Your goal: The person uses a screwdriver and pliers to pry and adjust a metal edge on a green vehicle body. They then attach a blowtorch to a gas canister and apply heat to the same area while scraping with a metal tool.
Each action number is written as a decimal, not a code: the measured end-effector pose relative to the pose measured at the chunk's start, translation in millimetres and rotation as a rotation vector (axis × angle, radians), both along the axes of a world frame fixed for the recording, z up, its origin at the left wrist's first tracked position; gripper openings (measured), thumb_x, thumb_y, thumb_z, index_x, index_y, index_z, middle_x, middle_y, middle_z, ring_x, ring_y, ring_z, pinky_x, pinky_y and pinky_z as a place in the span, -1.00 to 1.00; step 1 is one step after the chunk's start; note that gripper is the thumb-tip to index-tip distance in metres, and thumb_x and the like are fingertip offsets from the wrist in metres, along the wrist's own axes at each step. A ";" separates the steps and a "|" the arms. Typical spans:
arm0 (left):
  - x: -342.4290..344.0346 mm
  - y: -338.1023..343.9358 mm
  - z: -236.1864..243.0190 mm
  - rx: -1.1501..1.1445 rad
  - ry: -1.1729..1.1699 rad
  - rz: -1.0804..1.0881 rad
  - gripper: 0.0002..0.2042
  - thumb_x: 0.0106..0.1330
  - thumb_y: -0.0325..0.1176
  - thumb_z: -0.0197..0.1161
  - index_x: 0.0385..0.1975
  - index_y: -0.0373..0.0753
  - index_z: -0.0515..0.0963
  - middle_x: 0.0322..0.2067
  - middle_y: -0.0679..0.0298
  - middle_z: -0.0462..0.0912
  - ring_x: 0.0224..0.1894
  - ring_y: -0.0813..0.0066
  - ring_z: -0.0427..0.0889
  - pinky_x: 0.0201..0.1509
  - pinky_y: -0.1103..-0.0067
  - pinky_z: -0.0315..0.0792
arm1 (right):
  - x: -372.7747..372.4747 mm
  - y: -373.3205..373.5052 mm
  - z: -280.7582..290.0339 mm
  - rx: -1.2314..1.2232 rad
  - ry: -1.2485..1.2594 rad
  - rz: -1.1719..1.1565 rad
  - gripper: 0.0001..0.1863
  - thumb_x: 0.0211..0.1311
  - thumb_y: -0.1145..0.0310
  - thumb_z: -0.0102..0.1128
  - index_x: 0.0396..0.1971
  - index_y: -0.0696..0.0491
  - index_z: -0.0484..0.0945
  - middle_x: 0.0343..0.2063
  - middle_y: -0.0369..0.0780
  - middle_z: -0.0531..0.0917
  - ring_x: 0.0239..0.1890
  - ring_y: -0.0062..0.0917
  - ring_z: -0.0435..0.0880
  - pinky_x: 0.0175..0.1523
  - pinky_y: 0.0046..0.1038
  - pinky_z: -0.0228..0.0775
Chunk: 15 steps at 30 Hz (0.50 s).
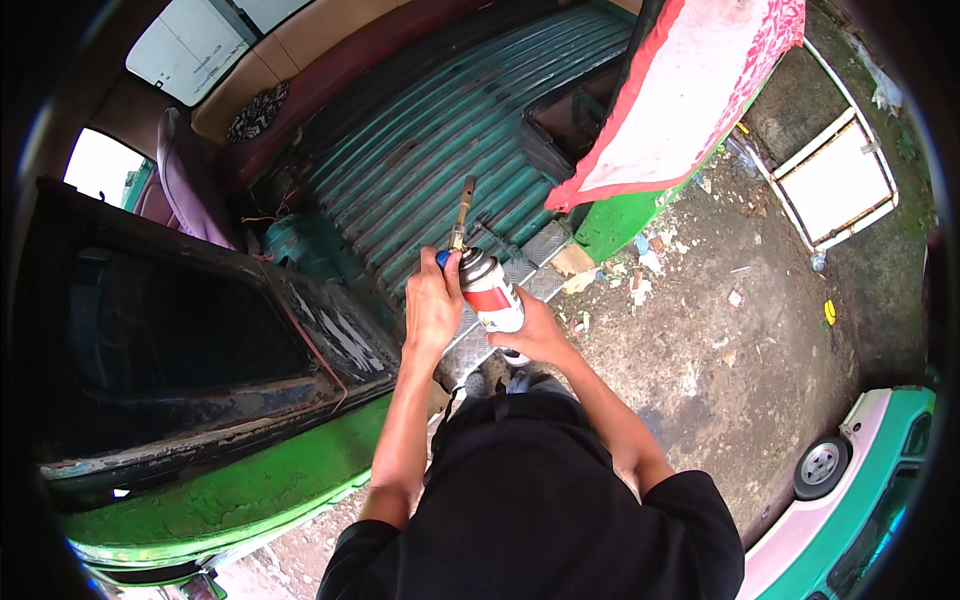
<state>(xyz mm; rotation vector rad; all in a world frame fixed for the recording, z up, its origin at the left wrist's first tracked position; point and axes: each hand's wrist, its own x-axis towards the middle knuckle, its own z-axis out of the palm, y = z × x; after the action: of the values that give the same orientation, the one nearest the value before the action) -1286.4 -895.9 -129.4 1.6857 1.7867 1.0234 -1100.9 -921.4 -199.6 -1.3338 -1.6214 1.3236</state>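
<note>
A white and red gas canister (493, 302) is held tilted before my body, with a blowtorch head (463, 215) fitted on its top. My right hand (537, 334) is closed round the canister's lower part. At the torch's blue knob (443, 259), the fingers of my left hand (430, 305) are closed in a grip. The brass nozzle points away from me, over the ribbed teal vehicle floor (400, 205). No flame can be made out. My right palm and fingers are partly hidden behind the canister.
A rusty vehicle door (200, 330) with a dark window is at left. A checkered metal step (470, 352) lies below my hands. A red-edged white cloth (670, 100) hangs at right, near a white metal frame (835, 185). Debris litters the concrete; a teal and pink car (850, 500) stands lower right.
</note>
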 end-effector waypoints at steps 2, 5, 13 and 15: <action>-3.5 -1.5 1.5 0.034 0.047 -0.058 -0.73 0.57 -0.25 0.08 -0.18 -0.40 0.32 -0.44 -0.31 0.59 -0.35 -0.42 0.59 -0.37 -0.03 0.37 | -0.4 -2.1 -11.9 -0.016 0.081 0.033 -0.16 -0.20 0.24 0.65 0.14 0.24 0.47 -0.18 -0.05 0.76 -0.09 -0.31 0.78 0.07 -0.32 0.56; -5.2 -2.1 2.3 -0.009 0.078 -0.103 -0.66 0.58 -0.17 0.08 -0.10 -0.40 0.33 -0.38 -0.27 0.58 -0.33 -0.34 0.61 -0.29 0.04 0.42 | 4.2 -3.4 -11.7 -0.096 0.235 0.063 -0.19 -0.16 0.26 0.67 0.14 0.24 0.48 -0.13 -0.10 0.75 -0.07 -0.40 0.75 0.09 -0.36 0.53; 7.0 -25.4 -64.8 -0.178 -0.938 -0.331 -0.25 0.39 0.03 0.33 0.39 -0.33 0.24 0.25 0.07 0.44 0.28 0.32 0.42 0.34 0.36 0.30 | 4.8 -9.3 -21.2 -0.399 0.531 0.111 -0.30 -0.05 0.37 0.62 0.13 0.20 0.50 -0.06 -0.14 0.72 -0.03 -0.46 0.72 0.13 -0.38 0.54; -0.6 -17.8 -95.3 -0.372 -1.140 -0.478 -0.21 0.35 -0.03 0.38 0.43 -0.34 0.20 0.22 0.04 0.54 0.26 0.27 0.54 0.32 0.30 0.43 | 2.6 -9.9 -15.0 -0.499 0.632 0.150 -0.29 -0.05 0.39 0.61 0.15 0.20 0.49 -0.02 -0.12 0.71 0.01 -0.47 0.71 0.14 -0.38 0.54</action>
<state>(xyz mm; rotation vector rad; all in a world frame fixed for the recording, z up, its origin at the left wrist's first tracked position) -1287.0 -913.7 -224.7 0.8757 0.7104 1.0119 -1098.3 -931.2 -214.5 -0.9032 -1.0014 2.0759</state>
